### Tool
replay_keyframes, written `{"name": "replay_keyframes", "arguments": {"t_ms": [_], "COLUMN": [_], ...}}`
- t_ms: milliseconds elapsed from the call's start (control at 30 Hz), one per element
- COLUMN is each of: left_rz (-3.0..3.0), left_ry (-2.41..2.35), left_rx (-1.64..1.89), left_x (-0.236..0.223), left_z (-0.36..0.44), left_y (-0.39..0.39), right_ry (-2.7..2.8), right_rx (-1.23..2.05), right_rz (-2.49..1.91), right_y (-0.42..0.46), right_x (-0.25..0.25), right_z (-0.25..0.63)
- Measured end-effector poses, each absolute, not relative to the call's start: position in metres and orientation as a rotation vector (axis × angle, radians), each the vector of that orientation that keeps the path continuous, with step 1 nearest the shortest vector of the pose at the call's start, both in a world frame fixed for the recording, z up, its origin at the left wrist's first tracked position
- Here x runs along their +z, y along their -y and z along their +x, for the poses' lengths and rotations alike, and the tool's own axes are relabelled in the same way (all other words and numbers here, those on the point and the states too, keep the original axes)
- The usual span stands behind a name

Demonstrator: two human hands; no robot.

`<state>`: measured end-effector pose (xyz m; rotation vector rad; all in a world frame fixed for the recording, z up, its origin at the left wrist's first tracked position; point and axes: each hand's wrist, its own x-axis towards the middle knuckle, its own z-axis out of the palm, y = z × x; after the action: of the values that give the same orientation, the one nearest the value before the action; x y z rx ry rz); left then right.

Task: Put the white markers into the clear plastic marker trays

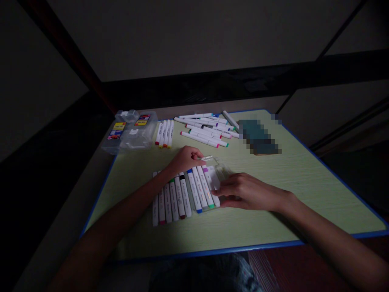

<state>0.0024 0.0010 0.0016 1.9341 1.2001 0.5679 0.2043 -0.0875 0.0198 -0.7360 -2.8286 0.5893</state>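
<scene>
White markers with coloured ends (173, 198) lie side by side in a row in front of me. A second group of markers (200, 186) sits just right of it in a clear plastic case (223, 171). My left hand (186, 159) reaches over the top of the rows, its thumb and fingers closed on the far edge of the case. On the right side, my right hand (240, 190) has its fingers bent around the outermost marker (215, 198) at the case's edge. The palm side of both hands is hidden.
A clear box with yellow labels (133, 132) stands at the table's far left, beside several upright-lying markers (164, 134). Loose markers (206, 129) are heaped at the back. A blurred-out dark green object (259, 136) lies right of them. The table (304, 182) has a blue edge.
</scene>
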Motion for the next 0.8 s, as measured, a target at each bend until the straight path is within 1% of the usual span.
{"name": "replay_keyframes", "arguments": {"t_ms": [800], "left_rz": [1.925], "left_ry": [-1.144], "left_rx": [0.61], "left_x": [-0.0056], "left_z": [0.0001], "left_y": [-0.0076], "right_ry": [2.817], "right_rx": [0.616], "right_rz": [-0.719], "right_y": [0.0888], "right_x": [0.0244], "right_z": [0.2027]}}
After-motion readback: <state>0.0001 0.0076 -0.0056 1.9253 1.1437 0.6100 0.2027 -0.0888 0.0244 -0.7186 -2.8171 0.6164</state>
